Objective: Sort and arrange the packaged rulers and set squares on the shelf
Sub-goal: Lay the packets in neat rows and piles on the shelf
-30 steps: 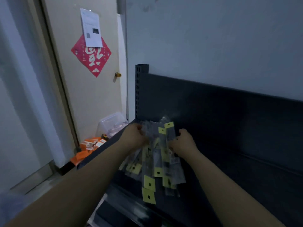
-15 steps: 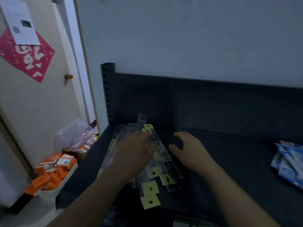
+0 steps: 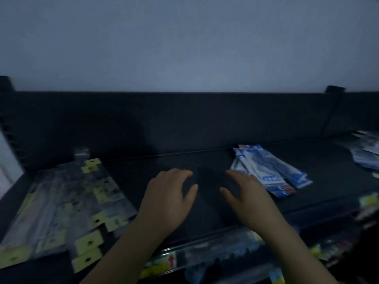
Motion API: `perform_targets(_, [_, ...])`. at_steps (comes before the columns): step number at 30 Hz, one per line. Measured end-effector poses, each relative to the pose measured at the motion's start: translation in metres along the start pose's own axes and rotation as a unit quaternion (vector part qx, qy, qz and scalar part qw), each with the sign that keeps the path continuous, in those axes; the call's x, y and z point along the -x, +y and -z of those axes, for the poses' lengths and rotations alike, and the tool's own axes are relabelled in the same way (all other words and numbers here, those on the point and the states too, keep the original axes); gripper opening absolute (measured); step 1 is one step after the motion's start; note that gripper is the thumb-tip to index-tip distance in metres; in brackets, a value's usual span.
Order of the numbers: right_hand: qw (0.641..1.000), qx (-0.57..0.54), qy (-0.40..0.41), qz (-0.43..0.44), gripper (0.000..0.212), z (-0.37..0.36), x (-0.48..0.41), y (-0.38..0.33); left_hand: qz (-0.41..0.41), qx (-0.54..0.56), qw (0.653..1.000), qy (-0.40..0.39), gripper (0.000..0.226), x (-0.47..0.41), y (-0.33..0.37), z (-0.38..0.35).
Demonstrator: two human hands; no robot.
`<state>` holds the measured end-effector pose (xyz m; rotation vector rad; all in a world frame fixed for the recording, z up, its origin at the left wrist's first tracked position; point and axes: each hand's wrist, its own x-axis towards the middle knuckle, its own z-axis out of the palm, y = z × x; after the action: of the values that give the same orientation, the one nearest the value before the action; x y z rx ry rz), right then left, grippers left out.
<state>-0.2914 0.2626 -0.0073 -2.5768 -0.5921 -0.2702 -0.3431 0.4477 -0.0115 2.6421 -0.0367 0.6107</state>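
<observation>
Both grips are apart and empty: the left grip (image 3: 170,198) and the right grip (image 3: 249,199) have fingers loosely spread and a bit curved, with nothing pinched. They hang palm-down over the bare middle of the shelf (image 3: 205,160), thumbs pointing in at each other.

The right grip's fingertips are just beside the blue-and-white packs (image 3: 272,173). Can't tell if they touch, it's dim and blurry. The clear packs with yellow tabs (image 3: 67,206) lie in a loose fan at the shelf's left end, well apart from the blue ones. Another bluish pile (image 3: 367,156) sits far right.

My guess is the blue-and-white fan gets tidied next. I'd slide fingers under the whole fan, square its edges against the back panel (image 3: 184,119), and keep the header ends facing one way, since slick sleeves probably skid off each other.

Both forearms come up from the bottom edge, angled slightly inward, with the wrists fairly flat.
</observation>
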Motion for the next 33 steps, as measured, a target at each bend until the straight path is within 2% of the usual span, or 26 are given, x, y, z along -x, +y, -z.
perform_targets(5, [0.998, 0.014, 0.023, -0.059, 0.047, 0.043, 0.02, 0.077, -0.04, 0.036, 0.999, -0.008, 0.037, -0.021, 0.071, -0.046])
perform_targets(15, [0.992, 0.081, 0.025, -0.099, 0.051, 0.121, 0.042, 0.235, -0.062, 0.09, 0.994, -0.024, 0.033, -0.072, 0.21, -0.153])
perform_targets(23, [0.985, 0.069, 0.035, -0.152, 0.051, 0.154, 0.03, 0.318, -0.085, 0.082, 0.991, -0.059, 0.036, -0.126, 0.269, -0.213])
perform_targets(33, [0.971, 0.067, 0.053, -0.225, 0.047, 0.179, -0.018, 0.413, -0.122, 0.078, 0.978, -0.15, 0.041, -0.233, 0.326, -0.276])
